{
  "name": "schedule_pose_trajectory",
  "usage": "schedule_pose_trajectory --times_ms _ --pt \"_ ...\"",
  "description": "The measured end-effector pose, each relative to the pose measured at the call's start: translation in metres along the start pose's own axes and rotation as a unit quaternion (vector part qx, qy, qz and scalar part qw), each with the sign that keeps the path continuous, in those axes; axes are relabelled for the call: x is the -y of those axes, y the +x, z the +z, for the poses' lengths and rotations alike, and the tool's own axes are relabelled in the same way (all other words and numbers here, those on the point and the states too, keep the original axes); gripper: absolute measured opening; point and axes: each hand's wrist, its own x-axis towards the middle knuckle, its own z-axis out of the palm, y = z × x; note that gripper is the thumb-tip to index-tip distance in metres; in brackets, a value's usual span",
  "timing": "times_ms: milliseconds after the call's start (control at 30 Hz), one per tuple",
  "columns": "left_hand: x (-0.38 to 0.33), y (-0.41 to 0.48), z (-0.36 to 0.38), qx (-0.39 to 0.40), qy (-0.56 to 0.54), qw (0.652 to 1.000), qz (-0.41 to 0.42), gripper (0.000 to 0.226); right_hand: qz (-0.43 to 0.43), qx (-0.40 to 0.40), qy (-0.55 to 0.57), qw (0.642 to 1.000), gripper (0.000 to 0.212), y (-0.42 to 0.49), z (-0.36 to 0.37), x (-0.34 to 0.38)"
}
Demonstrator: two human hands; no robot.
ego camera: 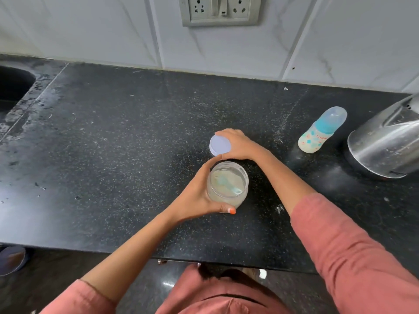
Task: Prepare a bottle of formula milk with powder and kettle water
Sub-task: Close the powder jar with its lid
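Note:
A clear jar of pale formula powder (pixel 227 183) stands uncovered on the black counter (pixel 113 143), with a light blue scoop lying in the powder. My left hand (pixel 197 198) grips the jar from its left side. Just behind the jar, my right hand (pixel 238 145) holds the jar's white round lid (pixel 219 145) by its edge, low over the counter. A baby bottle (pixel 322 132) with a teal collar and clear cap stands to the right. The steel kettle (pixel 385 146) sits at the far right edge.
A dark sink (pixel 13 87) is sunk into the counter at the far left. A socket panel (pixel 220 10) is on the tiled wall behind. The counter's front edge runs just below my forearms.

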Motion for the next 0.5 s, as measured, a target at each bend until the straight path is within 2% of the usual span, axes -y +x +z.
schedule_pose_trajectory --times_ms 167,400,500 --pt "0.004 0.0 0.005 -0.009 -0.006 1.0 0.008 0.101 0.011 -0.009 0.048 0.999 0.082 -0.005 -0.003 0.005" --pt "0.011 0.001 0.006 -0.035 -0.005 0.999 0.009 0.096 0.012 -0.042 0.076 0.996 0.076 -0.041 -0.043 0.018" --pt "0.009 0.001 0.007 -0.044 -0.011 0.999 0.003 0.089 0.032 -0.068 0.134 0.988 0.071 -0.069 -0.064 0.029"
